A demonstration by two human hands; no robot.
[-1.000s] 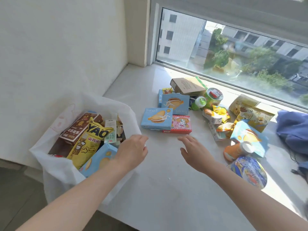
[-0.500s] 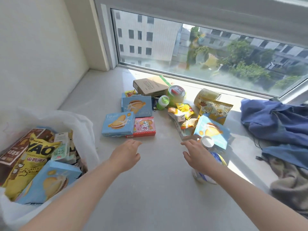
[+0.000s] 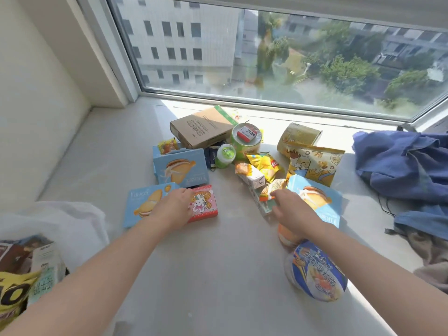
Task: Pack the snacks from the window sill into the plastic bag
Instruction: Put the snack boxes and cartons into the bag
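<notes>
0.5 s back both hands were hovering short of the pile, now they've landed. Left hand (image 3: 173, 207) is draped over where the blue box (image 3: 143, 202) meets the pink box (image 3: 204, 204), and right hand (image 3: 294, 209) is at the small packets (image 3: 274, 187) further right. Can't tell if either set of fingers has actually closed yet. Plastic bag (image 3: 72, 221) sits near left, part full, so I'd guess 2 more snacks go in soon.

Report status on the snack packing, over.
Left hand on blue box and pink box, grip unclear. Right hand at small packets, grip unclear. Plastic bag part-filled, nothing in the way.
</notes>
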